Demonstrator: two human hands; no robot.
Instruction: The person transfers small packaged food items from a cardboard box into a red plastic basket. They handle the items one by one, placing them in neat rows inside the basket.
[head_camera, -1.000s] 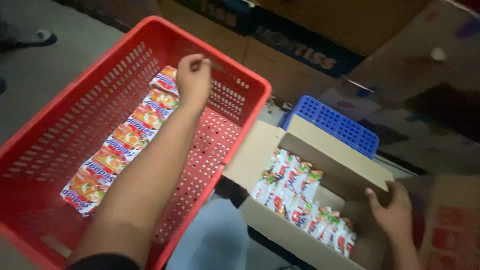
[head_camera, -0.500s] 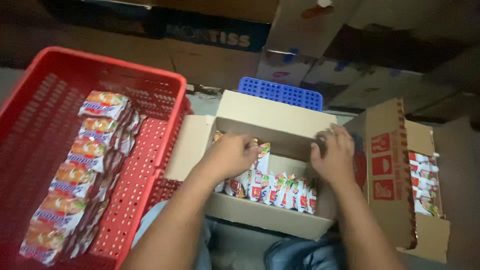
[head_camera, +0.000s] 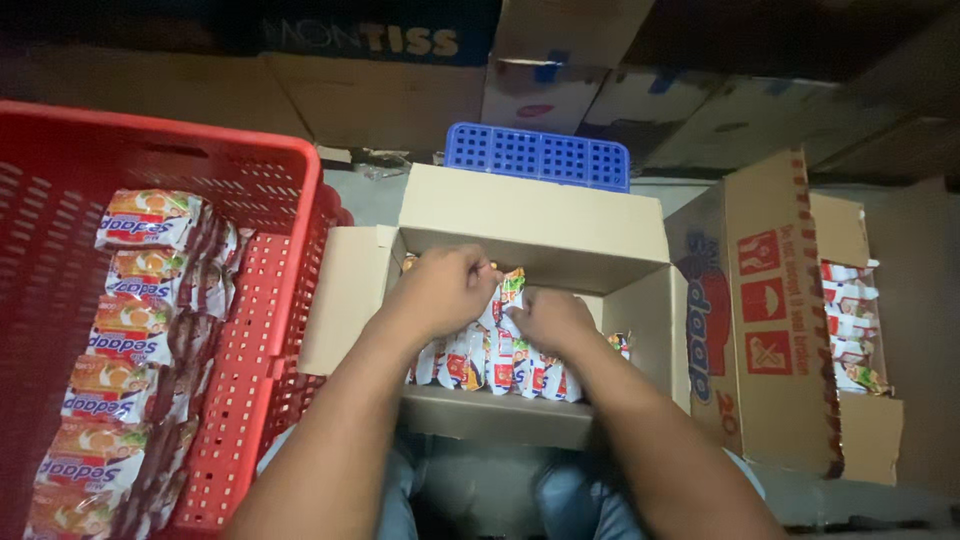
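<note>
An open cardboard box (head_camera: 530, 225) sits in front of me, holding a row of upright noodle packets (head_camera: 490, 360). My left hand (head_camera: 440, 290) and my right hand (head_camera: 548, 318) are both down inside the box, fingers closed around the tops of the packets near the middle of the row. To the left stands a red plastic crate (head_camera: 270, 300) with a line of the same kind of noodle packets (head_camera: 130, 330) lying flat along its bottom.
A second open cardboard box (head_camera: 770, 320) at the right holds more packets (head_camera: 850, 325). A blue plastic crate (head_camera: 538, 155) lies behind the middle box. Stacked cartons (head_camera: 380, 95) line the back. My knees are below the box.
My left hand left the red crate and came across into the cardboard box. Both hands have closed in on the packets at the middle of the row. The view swung right.
</note>
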